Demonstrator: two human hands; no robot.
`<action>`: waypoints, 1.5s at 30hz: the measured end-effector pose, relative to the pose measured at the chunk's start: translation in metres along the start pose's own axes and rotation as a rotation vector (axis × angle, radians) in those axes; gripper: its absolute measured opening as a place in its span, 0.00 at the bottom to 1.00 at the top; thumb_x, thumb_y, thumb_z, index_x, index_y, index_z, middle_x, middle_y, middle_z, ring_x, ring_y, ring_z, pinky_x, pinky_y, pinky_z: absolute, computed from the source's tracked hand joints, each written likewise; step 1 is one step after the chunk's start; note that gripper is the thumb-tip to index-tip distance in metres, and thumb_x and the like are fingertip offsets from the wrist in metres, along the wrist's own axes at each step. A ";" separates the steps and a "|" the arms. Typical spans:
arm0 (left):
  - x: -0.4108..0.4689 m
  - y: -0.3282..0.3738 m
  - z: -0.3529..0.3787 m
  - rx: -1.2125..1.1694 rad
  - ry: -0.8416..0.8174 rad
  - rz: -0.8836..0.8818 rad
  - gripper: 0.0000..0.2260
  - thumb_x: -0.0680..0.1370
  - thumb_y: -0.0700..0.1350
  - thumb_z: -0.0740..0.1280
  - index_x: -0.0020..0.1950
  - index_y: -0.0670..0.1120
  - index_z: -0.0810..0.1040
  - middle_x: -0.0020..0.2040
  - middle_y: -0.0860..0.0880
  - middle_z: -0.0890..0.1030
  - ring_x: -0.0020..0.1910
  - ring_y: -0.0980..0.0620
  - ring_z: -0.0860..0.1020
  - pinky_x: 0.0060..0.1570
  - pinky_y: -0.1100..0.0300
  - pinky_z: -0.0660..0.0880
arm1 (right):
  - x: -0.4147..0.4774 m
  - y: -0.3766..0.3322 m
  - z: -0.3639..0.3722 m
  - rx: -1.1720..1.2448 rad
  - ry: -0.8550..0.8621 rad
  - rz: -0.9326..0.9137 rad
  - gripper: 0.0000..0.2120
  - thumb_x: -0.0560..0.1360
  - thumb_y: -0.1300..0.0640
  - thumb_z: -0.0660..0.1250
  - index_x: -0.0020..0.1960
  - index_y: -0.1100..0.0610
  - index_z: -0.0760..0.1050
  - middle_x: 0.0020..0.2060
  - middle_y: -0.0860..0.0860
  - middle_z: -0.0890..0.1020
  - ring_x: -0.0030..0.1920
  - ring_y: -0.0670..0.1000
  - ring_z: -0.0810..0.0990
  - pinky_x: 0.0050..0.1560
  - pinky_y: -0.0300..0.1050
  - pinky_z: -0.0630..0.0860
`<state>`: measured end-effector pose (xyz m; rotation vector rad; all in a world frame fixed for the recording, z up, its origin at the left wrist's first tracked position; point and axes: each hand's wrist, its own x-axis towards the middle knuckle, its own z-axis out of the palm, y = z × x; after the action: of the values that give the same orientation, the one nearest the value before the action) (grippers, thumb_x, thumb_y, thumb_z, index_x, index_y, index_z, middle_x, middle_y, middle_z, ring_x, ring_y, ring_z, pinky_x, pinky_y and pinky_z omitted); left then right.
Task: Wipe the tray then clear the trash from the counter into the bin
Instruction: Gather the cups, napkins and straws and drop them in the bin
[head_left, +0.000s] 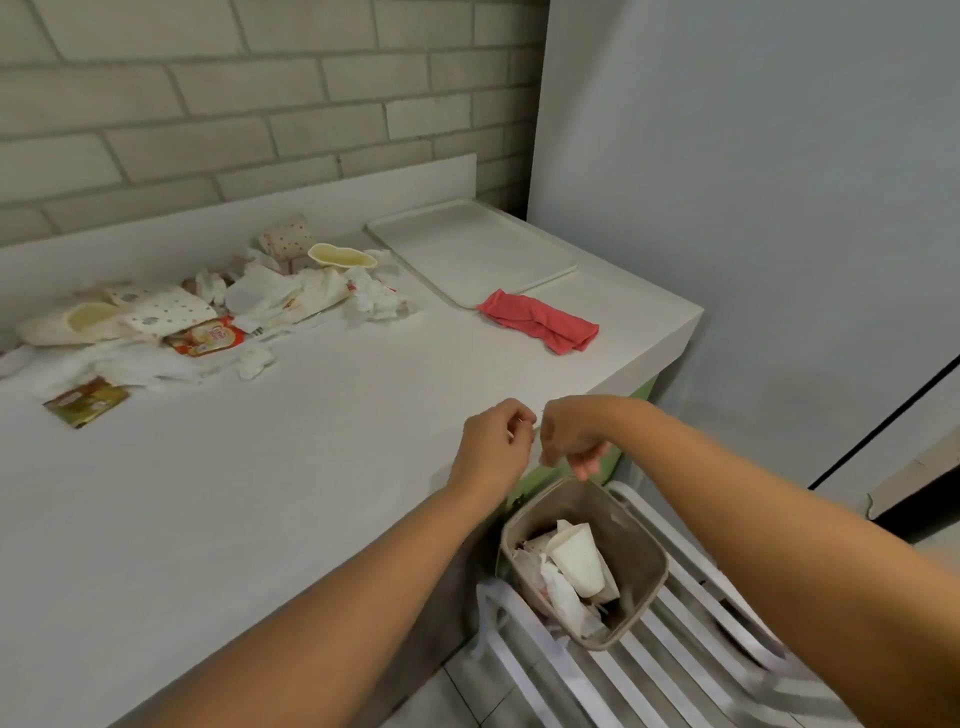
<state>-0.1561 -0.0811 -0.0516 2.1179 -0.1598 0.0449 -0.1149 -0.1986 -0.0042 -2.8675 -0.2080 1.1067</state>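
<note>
1. The bin (626, 530), part full, sits below the counter (249, 493) edge.
2. Just above the bin, left hand (493, 441) and right hand (571, 434) meet, fingers curled; whether they pinch anything I cannot tell.
3. The trash (280, 296) sprawls far left of the bin, nearer the left hand.
4. The tray (467, 249) lies beyond the bin.

bare left forearm (322, 597) and left hand (493, 449), bare right forearm (753, 499) and right hand (571, 434), uncovered throughout
</note>
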 end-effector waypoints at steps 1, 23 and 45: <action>-0.002 -0.001 -0.014 0.007 0.062 0.017 0.07 0.79 0.39 0.60 0.51 0.42 0.78 0.42 0.50 0.78 0.39 0.54 0.75 0.41 0.67 0.73 | -0.003 -0.013 -0.007 -0.013 0.007 -0.030 0.09 0.77 0.55 0.63 0.42 0.59 0.75 0.27 0.53 0.79 0.21 0.46 0.72 0.27 0.37 0.67; -0.096 -0.174 -0.338 0.245 0.697 -0.438 0.08 0.78 0.37 0.62 0.56 0.42 0.76 0.57 0.44 0.73 0.53 0.47 0.76 0.51 0.62 0.71 | 0.013 -0.368 -0.006 -0.171 0.152 -0.653 0.11 0.76 0.53 0.65 0.57 0.55 0.77 0.51 0.56 0.80 0.40 0.50 0.75 0.35 0.38 0.71; -0.110 -0.321 -0.547 0.597 0.654 -1.002 0.25 0.76 0.53 0.66 0.64 0.36 0.70 0.63 0.39 0.67 0.63 0.40 0.68 0.59 0.51 0.70 | 0.066 -0.520 -0.004 -0.240 0.148 -0.699 0.10 0.77 0.54 0.64 0.56 0.55 0.78 0.49 0.49 0.75 0.45 0.49 0.75 0.37 0.37 0.69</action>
<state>-0.2049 0.5606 -0.0463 2.3957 1.4372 0.2003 -0.1178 0.3257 0.0091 -2.6600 -1.2820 0.7586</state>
